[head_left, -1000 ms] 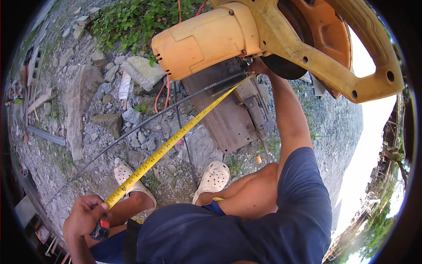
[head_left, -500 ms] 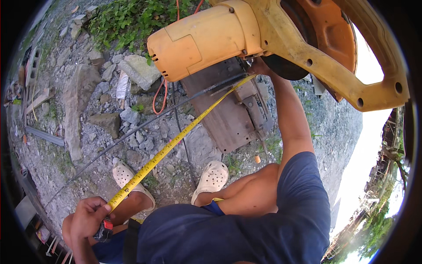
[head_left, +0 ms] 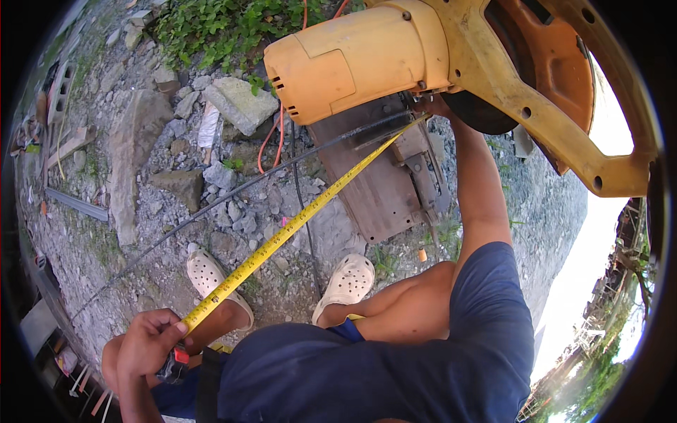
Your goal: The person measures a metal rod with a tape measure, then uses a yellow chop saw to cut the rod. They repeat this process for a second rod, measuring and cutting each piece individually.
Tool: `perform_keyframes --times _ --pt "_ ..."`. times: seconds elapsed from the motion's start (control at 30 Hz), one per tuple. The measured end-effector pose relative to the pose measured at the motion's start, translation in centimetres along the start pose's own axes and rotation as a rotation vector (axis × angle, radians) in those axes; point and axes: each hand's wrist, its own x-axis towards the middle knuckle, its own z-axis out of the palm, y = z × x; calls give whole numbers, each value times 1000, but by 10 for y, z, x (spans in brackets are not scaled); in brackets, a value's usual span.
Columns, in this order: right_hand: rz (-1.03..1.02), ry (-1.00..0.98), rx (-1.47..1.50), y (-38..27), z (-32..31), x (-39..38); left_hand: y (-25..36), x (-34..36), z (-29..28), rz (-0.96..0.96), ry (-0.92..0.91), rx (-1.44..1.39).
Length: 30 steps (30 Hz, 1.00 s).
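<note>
My left hand (head_left: 149,342) is closed on a tape measure, its thumb pressed on the yellow blade (head_left: 278,238) and the dark case with a red button (head_left: 181,356) below. The blade runs taut up to my right hand (head_left: 436,107), at the base of an orange-yellow chop saw (head_left: 381,60). The saw's body and disc hide most of that hand's fingers. A long, thin dark metal bar (head_left: 237,190) lies across the saw's brown metal base (head_left: 377,204), and stretches down to the left at an angle to the blade.
Rocks and rubble (head_left: 178,189) cover the ground on the left, with green plants (head_left: 211,32) behind. An orange cord (head_left: 262,155) and a black cable (head_left: 302,201) run near the saw. My feet, in cream clogs (head_left: 345,287), are in front of the base.
The saw, base and rubble sit a little further right in the picture, as the view has shifted. The tape stays stretched between both hands, and my left hand keeps its grip.
</note>
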Motion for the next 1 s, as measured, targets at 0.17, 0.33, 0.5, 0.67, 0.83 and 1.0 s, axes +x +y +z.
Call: perform_keyframes --times 0.17,0.33,0.5,0.67,0.83,1.0 --pt "-69 33 179 24 38 19 7 -2 0 61 15 61" --pt "-171 202 97 49 46 4 1 -2 -6 103 -10 37" --pt "-188 427 1061 120 94 6 17 7 -7 148 -33 125" --pt "101 425 419 151 65 -44 29 -12 -17 91 -176 114" --pt "374 588 622 188 53 -112 53 49 4 96 -486 284" --pt "402 394 661 167 21 -141 85 140 82 311 -561 573"
